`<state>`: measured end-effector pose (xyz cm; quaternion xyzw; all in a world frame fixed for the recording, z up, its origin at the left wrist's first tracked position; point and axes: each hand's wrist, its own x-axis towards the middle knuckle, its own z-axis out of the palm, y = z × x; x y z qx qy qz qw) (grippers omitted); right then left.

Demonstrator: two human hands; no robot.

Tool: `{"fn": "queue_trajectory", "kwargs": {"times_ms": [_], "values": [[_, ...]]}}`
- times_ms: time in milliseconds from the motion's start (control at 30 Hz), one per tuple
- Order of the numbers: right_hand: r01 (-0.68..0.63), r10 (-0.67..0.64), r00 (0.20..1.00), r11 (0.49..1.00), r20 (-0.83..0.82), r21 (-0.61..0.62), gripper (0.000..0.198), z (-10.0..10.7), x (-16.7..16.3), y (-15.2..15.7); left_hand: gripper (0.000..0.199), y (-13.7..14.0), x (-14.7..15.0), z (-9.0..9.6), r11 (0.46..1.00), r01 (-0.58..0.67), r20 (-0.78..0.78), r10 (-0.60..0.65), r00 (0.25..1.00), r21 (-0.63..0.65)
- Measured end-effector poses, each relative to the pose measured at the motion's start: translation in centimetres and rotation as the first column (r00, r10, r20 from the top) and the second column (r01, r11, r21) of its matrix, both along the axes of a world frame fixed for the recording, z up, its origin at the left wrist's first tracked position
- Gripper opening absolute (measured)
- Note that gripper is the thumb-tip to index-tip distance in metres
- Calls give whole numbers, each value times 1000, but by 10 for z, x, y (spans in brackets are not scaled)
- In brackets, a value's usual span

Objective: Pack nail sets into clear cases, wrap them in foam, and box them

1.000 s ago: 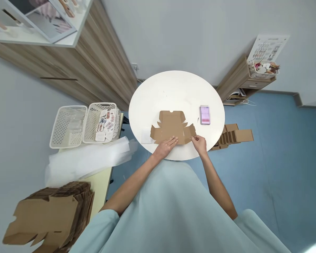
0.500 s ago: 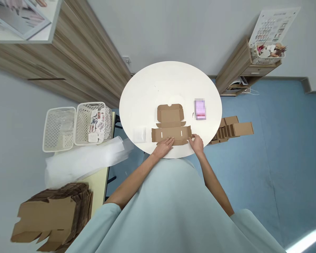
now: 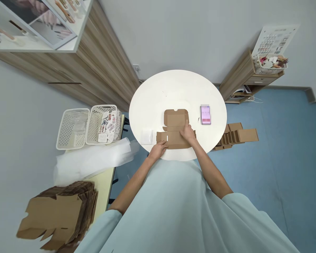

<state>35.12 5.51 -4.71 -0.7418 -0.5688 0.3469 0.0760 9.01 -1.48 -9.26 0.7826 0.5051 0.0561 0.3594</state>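
Note:
A brown cardboard box blank (image 3: 176, 119) lies unfolded on the white oval table (image 3: 152, 91), its notched lid panel toward the far side. My left hand (image 3: 158, 150) is closed at the blank's near left corner, fingers over the edge and the thumb hidden. My right hand (image 3: 189, 134) rests on the right part of the blank by the crease, with a finger stretched toward the lid panel and the thumb apart. It covers the right slot. A clear plastic packet (image 3: 147, 136) lies left of the blank, and a pixelated pink-purple pack (image 3: 205, 115) lies to its right.
At left, a side table (image 3: 103, 184) bears white baskets (image 3: 73, 128), a roll of white wrap (image 3: 92, 158) and stacked flat cardboard blanks (image 3: 52, 214). Folded boxes (image 3: 246, 135) stand low at the right. A wooden cabinet (image 3: 234, 75) is by the wall.
My left hand has moved from the middle of the blank to its near left corner. My right hand has gone from the right edge onto the blank near the crease. The view has shifted.

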Motion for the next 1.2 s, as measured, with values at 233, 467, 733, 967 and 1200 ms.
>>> {"fn": "queue_trajectory", "kwargs": {"times_ms": [233,467,733,967,1200], "values": [[38,-35,995,999,-98,37,93,-8,11,-15,30,1,11,11,981,-195,-35,195,980,-5],[-154,153,976,988,-157,5,133,-7,21,-53,31,3,22,24,945,-325,-72,322,944,-31],[-218,212,973,975,-96,-49,140,-11,21,-73,77,11,27,33,947,-317,-153,306,940,-57],[-219,217,972,976,-91,-13,132,-16,24,-68,34,28,38,52,985,-166,-336,141,931,-48],[-217,216,973,976,-85,1,126,-16,25,-68,36,28,32,53,985,-167,-289,169,942,34]]}}
